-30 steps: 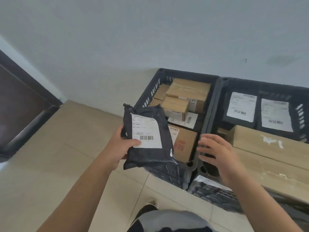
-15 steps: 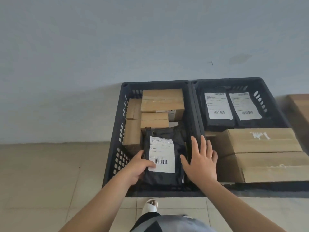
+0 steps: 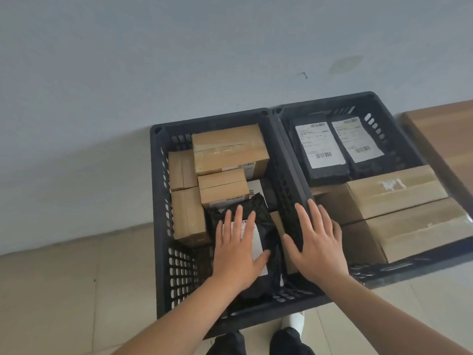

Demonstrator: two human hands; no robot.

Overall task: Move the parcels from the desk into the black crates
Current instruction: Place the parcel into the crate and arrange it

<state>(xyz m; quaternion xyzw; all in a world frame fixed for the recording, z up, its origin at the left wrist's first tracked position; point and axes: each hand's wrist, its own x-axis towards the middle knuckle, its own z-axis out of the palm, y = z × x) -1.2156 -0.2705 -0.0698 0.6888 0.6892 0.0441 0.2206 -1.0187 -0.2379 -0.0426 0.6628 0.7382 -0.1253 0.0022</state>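
A black mailer bag with a white label (image 3: 266, 226) lies in the near part of the left black crate (image 3: 158, 201), beside several brown cardboard boxes (image 3: 229, 147). My left hand (image 3: 236, 248) lies flat on the bag's label with straight, spread fingers. My right hand (image 3: 318, 242) hovers open over the wall between the two crates; whether it touches the rim I cannot tell. The right black crate (image 3: 368, 101) holds two black labelled bags (image 3: 320, 149) at the back and long cardboard boxes (image 3: 394, 192) in front.
Both crates stand on a tiled floor (image 3: 64, 290) against a pale wall (image 3: 179, 60). A brown wooden surface (image 3: 448, 139) runs along the right edge. My feet show just below the left crate's near wall.
The black bag went from held in the air down into the left crate. My left hand let go of its edge and now lies flat on top. My right hand stayed open.
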